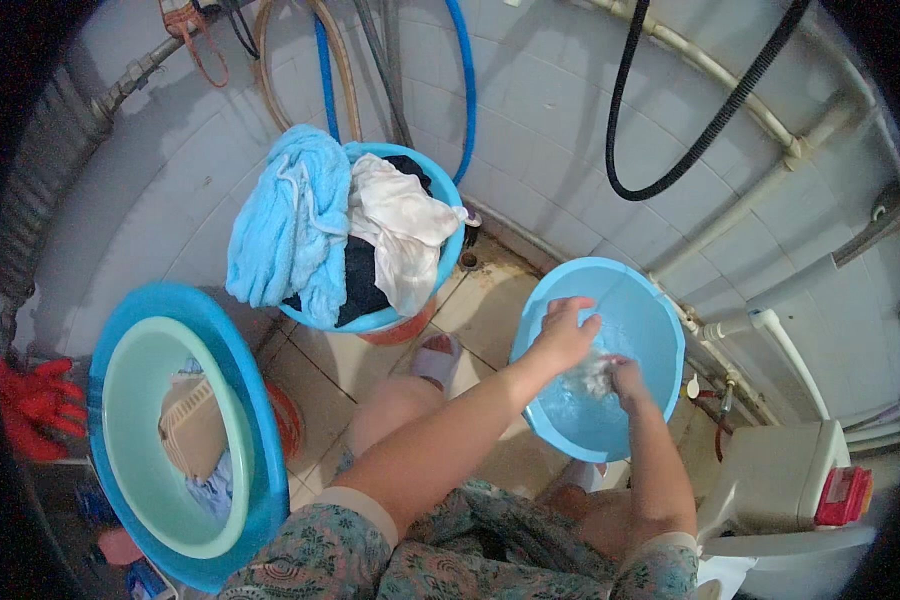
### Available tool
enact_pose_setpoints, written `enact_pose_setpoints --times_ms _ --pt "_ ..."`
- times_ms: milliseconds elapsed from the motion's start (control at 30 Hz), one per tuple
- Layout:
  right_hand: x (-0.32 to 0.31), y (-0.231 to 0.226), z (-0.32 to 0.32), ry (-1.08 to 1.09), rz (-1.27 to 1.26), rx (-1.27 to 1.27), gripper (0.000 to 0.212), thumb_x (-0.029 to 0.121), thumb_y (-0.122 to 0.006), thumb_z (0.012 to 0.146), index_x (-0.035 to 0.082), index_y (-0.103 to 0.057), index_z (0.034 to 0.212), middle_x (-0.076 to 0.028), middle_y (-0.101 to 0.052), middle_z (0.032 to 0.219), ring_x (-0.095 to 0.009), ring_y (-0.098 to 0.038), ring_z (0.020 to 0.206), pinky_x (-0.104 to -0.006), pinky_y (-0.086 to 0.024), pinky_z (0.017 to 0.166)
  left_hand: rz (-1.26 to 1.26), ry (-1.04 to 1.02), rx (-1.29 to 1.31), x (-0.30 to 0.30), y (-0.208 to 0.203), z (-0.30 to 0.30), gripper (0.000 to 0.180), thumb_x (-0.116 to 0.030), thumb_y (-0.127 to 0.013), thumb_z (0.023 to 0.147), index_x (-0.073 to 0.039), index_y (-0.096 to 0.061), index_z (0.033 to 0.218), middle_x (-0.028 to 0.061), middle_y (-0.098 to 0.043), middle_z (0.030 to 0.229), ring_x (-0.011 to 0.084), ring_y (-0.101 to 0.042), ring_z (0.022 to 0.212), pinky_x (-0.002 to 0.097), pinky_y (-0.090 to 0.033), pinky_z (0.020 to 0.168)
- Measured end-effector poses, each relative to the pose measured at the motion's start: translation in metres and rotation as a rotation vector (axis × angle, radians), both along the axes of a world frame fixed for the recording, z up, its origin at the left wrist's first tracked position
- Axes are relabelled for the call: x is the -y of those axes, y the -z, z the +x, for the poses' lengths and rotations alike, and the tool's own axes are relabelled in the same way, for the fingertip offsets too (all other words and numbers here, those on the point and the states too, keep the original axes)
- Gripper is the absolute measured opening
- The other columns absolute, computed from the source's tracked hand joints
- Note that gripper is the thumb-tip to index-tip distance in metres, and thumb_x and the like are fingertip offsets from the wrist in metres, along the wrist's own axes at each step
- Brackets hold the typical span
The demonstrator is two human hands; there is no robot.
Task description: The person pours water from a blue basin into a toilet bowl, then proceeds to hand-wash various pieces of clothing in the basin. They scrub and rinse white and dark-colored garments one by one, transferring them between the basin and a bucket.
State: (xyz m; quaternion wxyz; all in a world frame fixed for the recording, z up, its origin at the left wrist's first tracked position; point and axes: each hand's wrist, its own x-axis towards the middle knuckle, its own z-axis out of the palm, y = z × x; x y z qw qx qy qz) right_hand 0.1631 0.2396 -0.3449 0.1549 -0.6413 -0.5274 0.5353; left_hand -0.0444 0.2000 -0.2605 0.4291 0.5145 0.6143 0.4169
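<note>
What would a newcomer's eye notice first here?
First, the fluffy sky-blue fabric piled beside white cloth in a round blue plastic basin, upper centre. Next, the left hand and right hand at the light-blue plastic basin, right of centre. Then the red rubber glove, far left.

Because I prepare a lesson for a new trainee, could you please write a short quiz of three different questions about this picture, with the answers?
1. True or false: the green basin sits inside the large blue basin.

2. What colour is the fluffy cloth that lies beside the white cloth?
A) red
B) light blue
C) black

3. How many of the person's hands are at the light blue basin on the right, which has water in it?

Key:
1. True.
2. B.
3. Two: the left hand and the right hand, whose fingers are on a pale wet cloth.
</note>
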Motion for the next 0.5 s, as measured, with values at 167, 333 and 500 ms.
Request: enact_pose_setpoints --times_ms 167,333,500 --pt "0.025 -0.124 -0.031 0.011 0.052 -0.405 0.022 0.008 -0.044 0.076 0.002 -0.055 0.095 -0.007 -0.059 0.087 -0.017 -0.057 0.077 -0.0282 -0.046 0.069 -0.301 -0.314 0.247 0.015 0.014 0.013 0.044 -0.043 -0.046 0.088 -0.015 -0.046 0.122 0.0149 -0.032 0.134 0.0309 -0.031 0.123 0.0398 -0.029 0.1" --pt "0.066 -0.159 -0.059 0.048 0.2 -0.831 0.033 0.012 -0.045 0.08 0.004 -0.049 0.112 -0.008 -0.053 0.107 -0.019 -0.052 0.096 -0.0303 -0.042 0.083 -0.365 -0.115 1.08 0.033 -0.008 -0.001 0.049 -0.05 -0.04 0.088 -0.01 -0.051 0.113 0.0094 -0.05 0.118 0.0235 -0.049 0.109 0.0397 -0.04 0.09" --pt "0.101 -0.145 -0.11 0.158 0.172 -0.937 0.04 0.035 -0.046 0.091 0.007 -0.046 0.12 -0.01 -0.051 0.114 -0.021 -0.05 0.105 -0.0346 -0.041 0.09 -0.268 -0.219 1.38 0.053 -0.023 0.001 0.047 -0.045 -0.035 0.091 -0.006 -0.053 0.108 0.0073 -0.061 0.102 0.0209 -0.059 0.093 0.0355 -0.047 0.08"
